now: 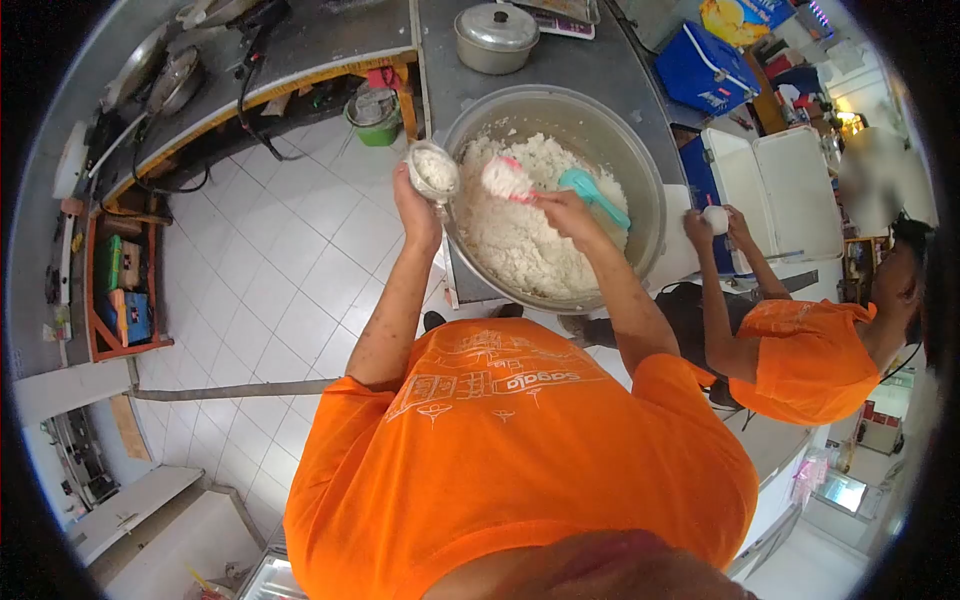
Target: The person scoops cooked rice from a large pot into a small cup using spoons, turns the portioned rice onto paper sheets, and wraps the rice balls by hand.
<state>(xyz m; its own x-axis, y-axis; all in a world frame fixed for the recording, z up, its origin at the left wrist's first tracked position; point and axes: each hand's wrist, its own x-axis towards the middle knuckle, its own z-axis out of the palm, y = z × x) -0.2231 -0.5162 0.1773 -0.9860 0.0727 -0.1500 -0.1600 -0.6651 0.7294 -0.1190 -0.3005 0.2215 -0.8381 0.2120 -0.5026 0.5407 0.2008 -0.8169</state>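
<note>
A large metal pot (650, 170) full of white rice (530, 245) stands on the dark counter. My left hand (417, 212) is wrapped round a small round container (434, 172) with rice in it, at the pot's left rim. My right hand (570, 215) grips a pink scoop (520, 192) by its handle, over the rice in the pot. The bowl of the scoop is heaped with rice. To the right of it, a turquoise scoop (597, 196) lies on the rice, with nobody holding it.
A lidded pot (496, 38) stands behind the large one. At my right a co-worker in orange (810, 360) holds a white ball-like thing (715, 219) near an open white cooler (797, 190). A blue cooler (706, 68) is at the back right. A green bucket (377, 130) stands below the left counter.
</note>
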